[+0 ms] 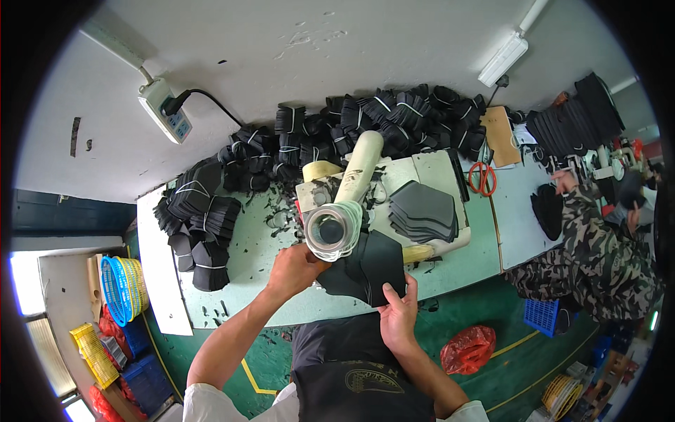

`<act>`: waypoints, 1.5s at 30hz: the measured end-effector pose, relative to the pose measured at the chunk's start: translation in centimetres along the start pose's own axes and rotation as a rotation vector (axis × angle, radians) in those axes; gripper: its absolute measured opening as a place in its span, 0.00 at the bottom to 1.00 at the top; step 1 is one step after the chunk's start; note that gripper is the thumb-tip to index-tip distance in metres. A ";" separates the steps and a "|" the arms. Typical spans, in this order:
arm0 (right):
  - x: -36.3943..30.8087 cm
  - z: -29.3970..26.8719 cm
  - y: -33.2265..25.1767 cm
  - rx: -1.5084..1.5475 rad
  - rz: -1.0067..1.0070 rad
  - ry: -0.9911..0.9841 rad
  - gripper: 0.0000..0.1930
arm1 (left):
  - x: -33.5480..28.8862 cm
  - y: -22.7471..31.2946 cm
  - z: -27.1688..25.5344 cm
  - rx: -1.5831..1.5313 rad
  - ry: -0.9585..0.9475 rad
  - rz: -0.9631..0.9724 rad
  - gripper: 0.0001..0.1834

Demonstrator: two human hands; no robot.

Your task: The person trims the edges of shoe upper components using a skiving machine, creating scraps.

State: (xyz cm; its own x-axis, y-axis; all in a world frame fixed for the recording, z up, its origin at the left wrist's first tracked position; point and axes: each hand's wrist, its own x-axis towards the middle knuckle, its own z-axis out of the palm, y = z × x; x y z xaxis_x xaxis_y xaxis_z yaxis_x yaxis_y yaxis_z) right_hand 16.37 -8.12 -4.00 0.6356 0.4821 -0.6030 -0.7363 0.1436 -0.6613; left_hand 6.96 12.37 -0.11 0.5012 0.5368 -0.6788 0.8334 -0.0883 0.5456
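In front of me, black flat panels (376,264) with cut, curved edges lie under the round head of a cream machine (360,165). White string (346,247) is looped around that head. My right hand (399,313) pinches the near right corner of the panels, thumb on top and fingers beneath. At the panels' left edge, my left hand (295,271) is closed, its fingertips partly hidden beside the machine head. A fanned stack of similar black panels (424,211) rests on the machine's pale bed, right of the cream arm.
Tied bundles of black pieces (211,218) line the table's left and back. Orange scissors (482,179) lie at the right, near a brown board (500,137). Black scraps litter the pale table (256,295). A person in camouflage (598,246) works at the right. A red bag (467,349) sits on the floor.
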 end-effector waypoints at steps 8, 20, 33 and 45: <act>-0.5 -1.0 -0.3 -0.260 -0.288 -0.009 0.21 | 0.5 -1.8 2.8 -0.066 0.096 0.117 0.18; -4.9 0.1 -2.7 -1.058 -1.389 -0.707 0.21 | -7.2 -2.7 8.8 -1.628 -0.718 0.260 0.36; -4.6 0.0 -2.5 -0.593 0.068 -0.663 0.34 | -10.5 -5.7 1.2 -0.437 -0.333 0.057 0.25; -4.8 1.2 -4.2 -1.150 -0.068 -1.052 0.24 | -10.9 -2.3 1.2 0.338 -0.582 0.466 0.24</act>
State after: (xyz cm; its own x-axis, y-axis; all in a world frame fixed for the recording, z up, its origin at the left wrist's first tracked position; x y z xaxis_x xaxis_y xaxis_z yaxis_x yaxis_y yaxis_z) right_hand 16.12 -9.97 2.19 -0.1459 0.9388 -0.3120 0.1658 -0.2877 -0.9433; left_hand -0.18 5.69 5.40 0.7767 -0.1304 -0.6163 0.4884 -0.4932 0.7199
